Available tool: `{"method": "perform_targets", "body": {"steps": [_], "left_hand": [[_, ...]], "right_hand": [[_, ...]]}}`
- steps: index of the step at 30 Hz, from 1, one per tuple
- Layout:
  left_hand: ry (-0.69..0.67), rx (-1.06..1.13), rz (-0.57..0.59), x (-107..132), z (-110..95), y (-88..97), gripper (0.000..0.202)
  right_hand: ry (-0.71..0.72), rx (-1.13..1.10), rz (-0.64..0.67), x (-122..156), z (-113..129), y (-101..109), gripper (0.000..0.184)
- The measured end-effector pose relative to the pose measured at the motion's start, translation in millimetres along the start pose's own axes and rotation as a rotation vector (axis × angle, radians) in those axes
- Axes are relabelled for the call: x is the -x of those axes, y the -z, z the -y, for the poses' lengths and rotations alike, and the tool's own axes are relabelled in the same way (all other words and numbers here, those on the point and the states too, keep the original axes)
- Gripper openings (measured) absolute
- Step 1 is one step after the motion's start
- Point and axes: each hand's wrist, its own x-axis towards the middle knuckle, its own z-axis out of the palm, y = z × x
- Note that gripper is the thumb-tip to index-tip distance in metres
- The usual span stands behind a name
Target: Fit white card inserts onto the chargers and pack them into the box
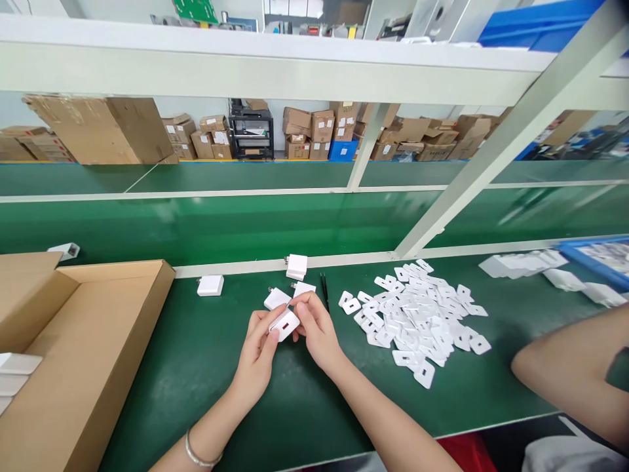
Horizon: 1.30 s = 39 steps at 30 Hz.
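A white plug-in charger [284,324] with a dark slot in its end face is held above the green table. My left hand [258,351] pinches it from the left, thumb below and fingers along the top. At its right edge are the closed fingers of my right hand [316,331], which grip it too; my fingers partly hide that side. Just behind my hands lie more white chargers [296,266], some showing metal prongs. Black tweezers [324,290] lie right of them. To the right spreads a loose pile of flat white end plates [425,318] with slots.
An open cardboard box [93,328] with white pieces inside stands at the left. A slanting frame post [472,170] rises behind the pile. Another person's arm [574,370] reaches in from the right, near a blue tray [584,252]. A single charger [210,285] lies beside the box.
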Motion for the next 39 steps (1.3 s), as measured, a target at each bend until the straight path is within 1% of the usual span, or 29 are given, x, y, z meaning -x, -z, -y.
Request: {"method": "perform_targets", "body": {"steps": [3,6,8,10,12,14,17,19,21,24,26,29,31,35,39], "left_hand": [[-0.001,-0.003,-0.006,0.0,0.1,0.8,0.04],[-0.002,0.055,-0.004,1.2,0.8,0.6,0.041],[-0.012,0.078,0.003,2.8,1.3,0.0,0.042],[-0.032,0.065,0.009,4.8,1.4,-0.3,0.042],[-0.066,0.033,0.02,6.3,0.9,0.2,0.043],[-0.121,-0.012,0.031,6.8,-0.1,1.7,0.043],[-0.201,-0.088,0.055,5.3,-2.4,5.6,0.045],[-0.218,-0.122,0.096,3.3,-3.9,8.7,0.047],[-0.22,-0.152,0.135,1.3,-4.8,11.6,0.046],[-0.257,-0.182,0.14,-0.5,-4.9,14.9,0.04],[-0.305,-0.183,0.132,-0.9,-4.4,16.7,0.039],[-0.35,-0.198,0.117,-0.6,-3.6,18.9,0.039],[-0.362,-0.21,0.112,0.0,-3.8,20.1,0.039],[-0.358,-0.186,0.128,1.1,-5.9,21.2,0.037],[-0.328,-0.116,0.153,0.9,-7.4,20.1,0.035]], "right_hand": [[0.014,0.121,0.044,-0.7,5.4,0.1,0.03],[-0.019,0.245,0.071,0.6,9.9,-1.6,0.028],[-0.036,0.308,0.129,1.8,11.7,-2.7,0.028],[-0.03,0.322,0.201,2.9,12.5,-3.3,0.029],[-0.009,0.288,0.247,3.9,12.3,-3.4,0.03],[0.024,0.257,0.241,4.9,10.3,-3.0,0.032],[0.077,0.264,0.169,6.9,4.5,-2.3,0.033],[0.098,0.287,0.125,8.4,0.7,-2.4,0.033],[0.113,0.301,0.111,9.5,-1.3,-2.9,0.032],[0.138,0.266,0.131,10.1,-0.3,-4.0,0.03],[0.134,0.214,0.167,9.7,1.8,-4.1,0.033],[0.078,0.158,0.235,8.4,5.6,-3.3,0.037],[0.053,0.139,0.258,7.9,8.0,-2.7,0.038],[0.097,0.156,0.225,8.4,11.3,-2.8,0.036],[0.12,0.188,0.193,9.8,9.3,-4.5,0.035]]}}
